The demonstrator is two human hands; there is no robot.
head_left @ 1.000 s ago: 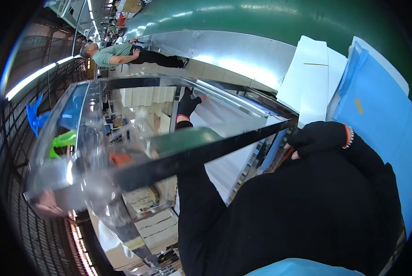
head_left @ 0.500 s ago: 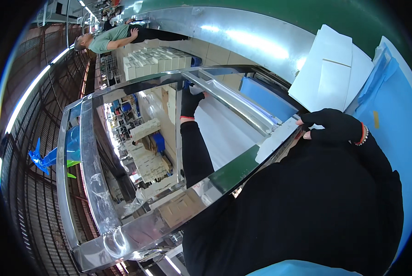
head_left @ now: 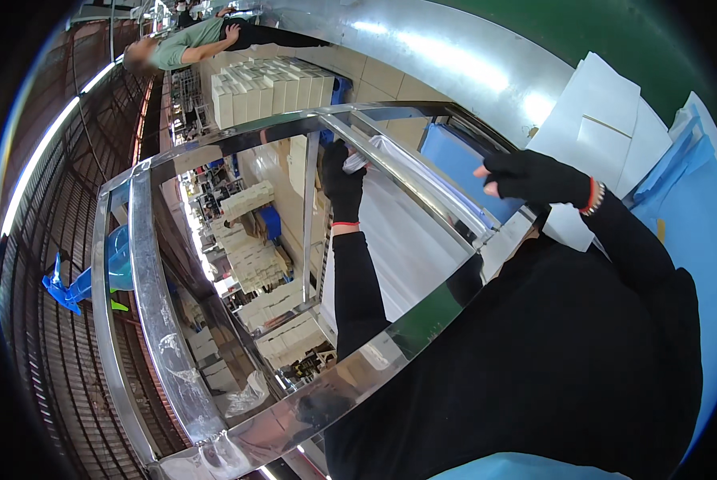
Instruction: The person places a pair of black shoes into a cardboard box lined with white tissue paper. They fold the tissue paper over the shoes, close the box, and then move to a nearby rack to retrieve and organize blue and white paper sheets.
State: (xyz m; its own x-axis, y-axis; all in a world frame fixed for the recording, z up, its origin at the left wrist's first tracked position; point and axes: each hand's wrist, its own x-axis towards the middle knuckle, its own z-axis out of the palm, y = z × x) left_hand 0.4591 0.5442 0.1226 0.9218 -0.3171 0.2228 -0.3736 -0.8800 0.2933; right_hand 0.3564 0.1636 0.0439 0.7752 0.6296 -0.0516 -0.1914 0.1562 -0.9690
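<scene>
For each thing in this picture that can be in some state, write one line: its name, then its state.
Metal frame: shiny, held up, part of it wrapped in clear film.
Left hand: gloved, closed around the frame's bar.
Right hand: gloved, raised, off the frame, holding nothing.
White boxes: closed, stacked in rows.
White sheets: flat, overlapping.
Blue sheet: lying flat behind the frame.
Person in green top: bent over, farther off.

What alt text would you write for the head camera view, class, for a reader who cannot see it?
A person in black gloves and sleeves handles a large shiny metal frame: the left hand grips its far bar, the right hand hovers just above its right edge. White sheets lie beyond, and another person works nearby.
</scene>
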